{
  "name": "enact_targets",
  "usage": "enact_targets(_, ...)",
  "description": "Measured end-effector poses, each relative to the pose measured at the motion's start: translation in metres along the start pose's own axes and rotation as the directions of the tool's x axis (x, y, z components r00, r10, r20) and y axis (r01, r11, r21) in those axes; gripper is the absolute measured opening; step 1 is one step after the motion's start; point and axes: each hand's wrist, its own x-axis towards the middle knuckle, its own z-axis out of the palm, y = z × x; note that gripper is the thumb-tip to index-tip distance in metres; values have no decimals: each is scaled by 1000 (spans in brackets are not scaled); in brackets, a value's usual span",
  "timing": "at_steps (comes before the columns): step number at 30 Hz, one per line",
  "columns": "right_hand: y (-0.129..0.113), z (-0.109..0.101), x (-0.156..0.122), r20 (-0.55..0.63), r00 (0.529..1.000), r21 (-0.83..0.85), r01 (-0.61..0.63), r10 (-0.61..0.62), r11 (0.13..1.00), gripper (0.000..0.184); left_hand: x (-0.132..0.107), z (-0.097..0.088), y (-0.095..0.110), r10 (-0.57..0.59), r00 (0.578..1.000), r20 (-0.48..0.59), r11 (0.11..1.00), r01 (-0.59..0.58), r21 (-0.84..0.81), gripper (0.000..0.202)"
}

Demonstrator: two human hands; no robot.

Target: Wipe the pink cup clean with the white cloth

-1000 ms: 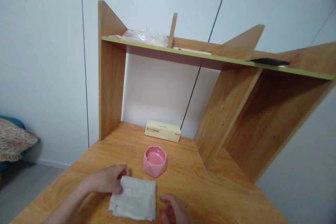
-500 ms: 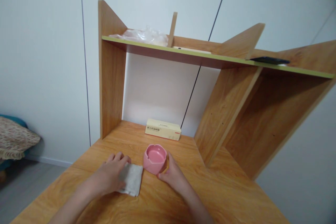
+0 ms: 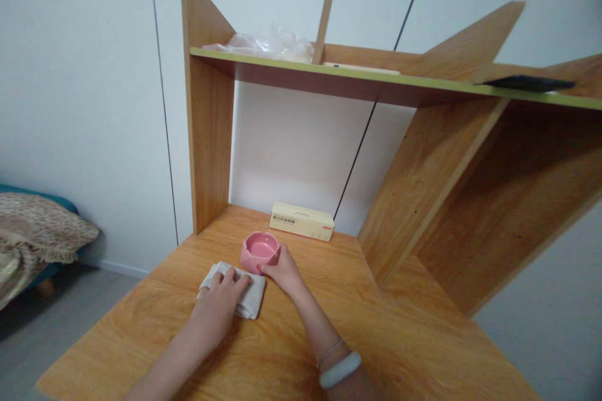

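Observation:
A folded light-grey cloth (image 3: 254,298) lies on the wooden desk. My left hand (image 3: 221,297) rests on top of it with its fingers spread and stretched forward, the thumb hidden. Just behind the cloth is a pink faceted ashtray (image 3: 260,249) with notches in its rim and no contents showing. Thumb and fingers of my right hand (image 3: 282,269) grip the ashtray from its right side. The ashtray is upright; whether its base touches the desk I cannot tell.
A cream-coloured box (image 3: 301,222) with printed lettering stands behind the ashtray. Wooden shelf uprights (image 3: 211,144) rise at the back and right. On the upper shelf lie clear plastic wrapping (image 3: 273,44) and a flat dark object (image 3: 529,83). A patterned cushion (image 3: 42,225) is at far left.
The ashtray, in my right hand, has moved left and back, behind the cloth. My left hand has shifted from the cloth's left side onto its top. The view has tilted slightly.

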Motion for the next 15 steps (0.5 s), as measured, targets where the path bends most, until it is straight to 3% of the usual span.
enact_targets(4, -7, 16, 6, 49, 999, -6, 8, -8, 1000, 56, 10, 4, -6, -21, 999, -47, 999, 22, 32, 55)
enact_targets(7, -2, 14, 4, 72, 997, -29, 17, -15, 999, 52, 12, 4, -10, -23, 997, -69, 999, 26, 47, 53)
enact_targets(11, 16, -11, -12, 39, 999, -109, -32, 36, 993, 54, 3, -10, -1, -6, 1000, -13, 995, 7, 96, 52)
enact_targets(15, 38, -45, -38, 21, 996, -189, -80, 86, 979, 53, -3, -22, 27, 151, 988, -16, 988, -150, 33, 46)
